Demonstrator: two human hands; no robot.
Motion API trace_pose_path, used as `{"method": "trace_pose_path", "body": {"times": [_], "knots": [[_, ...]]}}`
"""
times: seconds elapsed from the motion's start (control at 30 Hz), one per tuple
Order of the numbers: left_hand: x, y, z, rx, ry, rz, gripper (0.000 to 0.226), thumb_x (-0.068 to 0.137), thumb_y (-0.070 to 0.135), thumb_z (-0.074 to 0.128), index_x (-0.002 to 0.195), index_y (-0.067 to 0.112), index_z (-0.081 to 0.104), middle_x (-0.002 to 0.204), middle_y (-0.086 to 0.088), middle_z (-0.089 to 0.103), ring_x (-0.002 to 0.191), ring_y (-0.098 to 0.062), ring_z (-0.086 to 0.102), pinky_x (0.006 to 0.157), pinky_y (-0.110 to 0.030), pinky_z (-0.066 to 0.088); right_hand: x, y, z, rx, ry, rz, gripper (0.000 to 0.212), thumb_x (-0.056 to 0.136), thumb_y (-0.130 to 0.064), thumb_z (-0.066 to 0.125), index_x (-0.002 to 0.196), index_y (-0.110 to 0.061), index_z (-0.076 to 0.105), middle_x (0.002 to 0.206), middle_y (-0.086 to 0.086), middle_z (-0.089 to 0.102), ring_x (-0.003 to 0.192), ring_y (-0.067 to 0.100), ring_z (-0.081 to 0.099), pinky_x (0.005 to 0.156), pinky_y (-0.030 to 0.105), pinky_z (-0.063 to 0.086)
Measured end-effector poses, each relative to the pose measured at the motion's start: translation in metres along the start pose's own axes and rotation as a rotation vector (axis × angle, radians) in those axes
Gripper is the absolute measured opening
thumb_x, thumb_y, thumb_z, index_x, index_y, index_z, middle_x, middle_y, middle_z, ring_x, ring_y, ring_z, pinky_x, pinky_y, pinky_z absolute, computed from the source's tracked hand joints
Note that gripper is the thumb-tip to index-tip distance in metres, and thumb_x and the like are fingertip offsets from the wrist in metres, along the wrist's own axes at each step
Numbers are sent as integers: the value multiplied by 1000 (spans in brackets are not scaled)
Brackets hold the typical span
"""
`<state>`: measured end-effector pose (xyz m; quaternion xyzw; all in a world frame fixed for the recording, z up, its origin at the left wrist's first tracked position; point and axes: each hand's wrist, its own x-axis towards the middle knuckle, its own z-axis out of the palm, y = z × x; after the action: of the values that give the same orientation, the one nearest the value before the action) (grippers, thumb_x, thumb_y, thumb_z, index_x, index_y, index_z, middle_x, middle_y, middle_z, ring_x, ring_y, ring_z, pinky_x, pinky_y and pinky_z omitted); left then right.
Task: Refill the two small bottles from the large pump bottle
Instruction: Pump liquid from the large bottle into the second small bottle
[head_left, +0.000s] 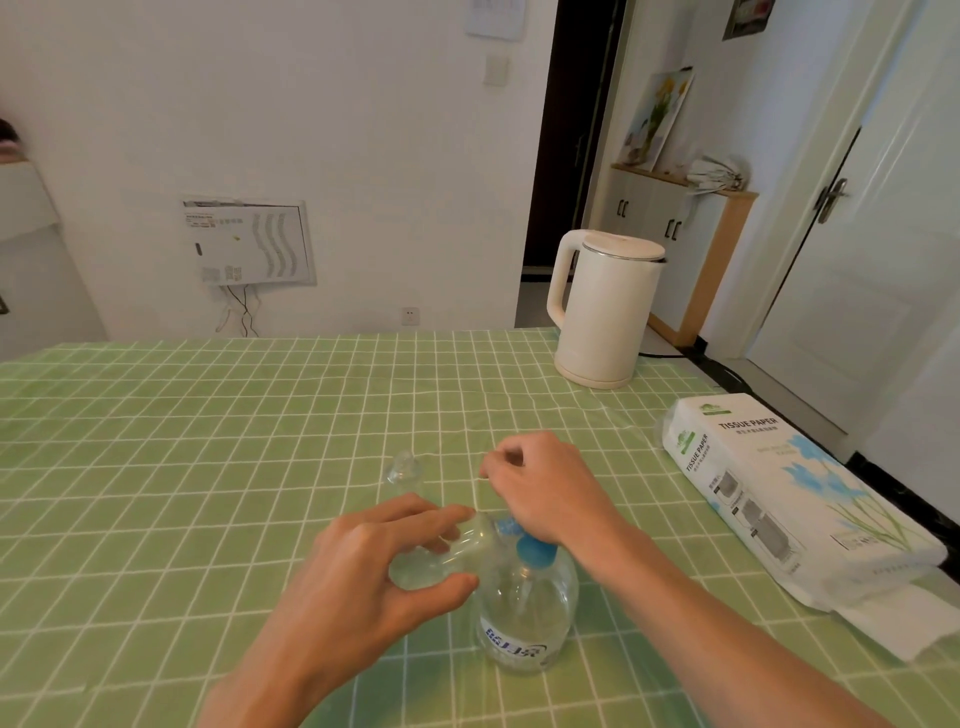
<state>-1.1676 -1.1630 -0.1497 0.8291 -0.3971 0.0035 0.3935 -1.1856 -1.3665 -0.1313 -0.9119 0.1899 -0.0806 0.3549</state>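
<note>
Left grip (363, 566): fingers and thumb curled round the first small bottle (441, 558), a clear one, held off the bench (208, 441) and tilted with its mouth toward the blue pump head (535, 553).

Right grip (545, 488): fingers curled inward, heel of the hand over the pump head. Whether the fingertips pinch anything cannot be told.

Large pump bottle (524, 618): clear, blue-lettered label, upright on the bench near the front edge, directly below both grips. Its shoulder is just beside the held bottle.

Second small bottle (405, 470): clear, upright, standing alone behind the left grip, apart from it and from the pump bottle.

Bench surface: green checked cloth. Open cloth lies to the left of the bottles as far as the left edge, and behind them as far as the rear edge.

Kettle (602, 312): cream, at the rear right corner, well apart from the bottles.

Tissue paper pack (779, 483): lying along the right edge, near the right forearm. A loose sheet (893, 618) sticks out from under its near end.
</note>
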Motion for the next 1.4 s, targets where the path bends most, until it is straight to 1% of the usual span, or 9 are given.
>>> {"method": "trace_pose_path", "body": {"times": [0.2,0.37,0.43,0.5,0.6,0.73,0.9,1.3,1.4], "knots": [[-1,1,-2,-27,19,11,45,80,46,83,124,42,74,102,29,72,95,8,71,84,-7,50,-3,-12,-12,-110,-15,-55,54,108,-42,42,69,-7,56,60,5,47,55,22,37,60,37,40],[1,0,-2,-52,30,20,48,79,57,77,125,43,73,101,29,72,95,9,71,85,-8,51,-4,-7,-12,-47,-46,8,67,111,-50,31,106,0,76,54,-12,44,54,19,44,61,34,40],[1,-1,-1,-61,29,19,51,78,62,71,125,42,74,100,29,72,95,10,71,85,-10,52,-6,-4,-11,13,-98,62,62,109,-48,33,106,-5,79,76,-13,67,76,19,69,72,34,46],[1,-2,0,-46,22,13,51,79,60,74,125,40,74,100,27,73,95,10,70,84,-12,53,-4,-2,-8,20,-127,87,56,108,-43,38,107,-5,79,105,-5,78,107,22,74,87,36,52],[1,-3,1,-21,1,7,48,80,52,80,126,37,75,101,26,73,95,10,70,85,-14,54,-5,-1,-5,-13,-172,101,52,107,-41,41,106,-5,79,114,6,79,112,28,73,105,47,54],[0,-1,0,-25,-2,11,46,81,48,82,125,38,75,99,26,73,95,8,70,84,-12,53,-7,-2,-4,-16,-135,94,58,107,-43,40,115,2,76,122,17,78,119,38,71,106,52,55],[0,0,-2,-42,9,20,53,78,61,75,126,38,75,99,27,73,97,8,70,84,-6,50,-4,0,-9,-47,-105,68,64,106,-49,37,100,4,73,109,14,81,89,32,75,92,40,57],[1,-5,0,-10,-21,20,47,81,51,81,126,38,75,98,27,73,95,7,69,83,-11,51,-6,-3,-3,-17,-151,130,55,106,-43,45,115,2,77,120,16,79,117,37,73,106,52,56],[1,-5,0,-31,-4,28,51,80,57,77,127,39,74,100,28,73,97,6,70,84,-14,54,-4,-4,-8,3,-138,108,59,105,-46,44,116,2,76,90,15,79,91,37,75,90,41,58]]}}
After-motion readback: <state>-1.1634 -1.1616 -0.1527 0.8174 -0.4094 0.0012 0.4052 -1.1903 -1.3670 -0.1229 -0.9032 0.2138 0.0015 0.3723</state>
